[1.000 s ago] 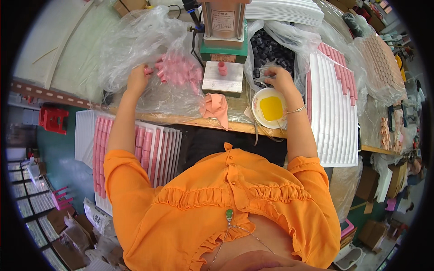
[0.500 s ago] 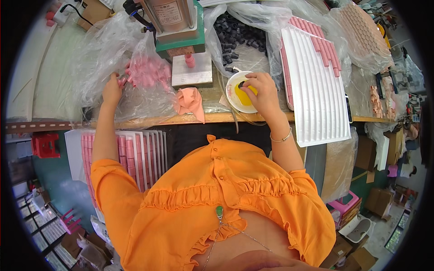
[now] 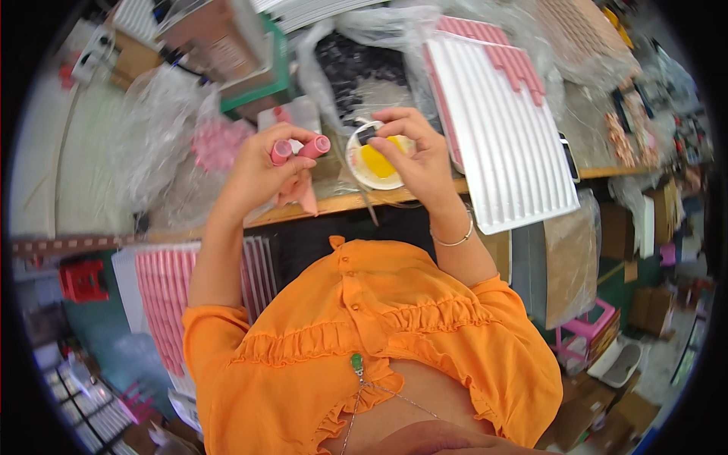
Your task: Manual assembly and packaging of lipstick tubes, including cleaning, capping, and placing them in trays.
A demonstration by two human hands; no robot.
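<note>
Two short pink tubes [image 3: 315, 147] are pinched in my left hand [image 3: 258, 171], their round ends facing toward the right. My right hand [image 3: 421, 155] grips a small black cylindrical part [image 3: 367, 136] between thumb and fingers. It is over a white bowl [image 3: 358, 173] holding something yellow [image 3: 378, 161]. Behind my left hand stands a green press [image 3: 258, 92], with a metal block [image 3: 303, 114] beneath it, partly hidden by the hand. A peach cloth [image 3: 302, 194] lies under my left fingers at the table edge. A heap of pink tubes [image 3: 218, 144] rests on clear plastic to the left.
Black parts [image 3: 353, 64] fill a clear plastic bag behind the bowl. A white ridged tray [image 3: 500, 140] with rows of pink tubes [image 3: 516, 68] at its far end overhangs the table's front edge at right. Filled trays [image 3: 163, 292] stand below the table at left.
My left hand has come from the pink heap toward the middle, carrying two tubes. My right hand has raised the black part slightly from the bowl. The whole view has shifted and tilted.
</note>
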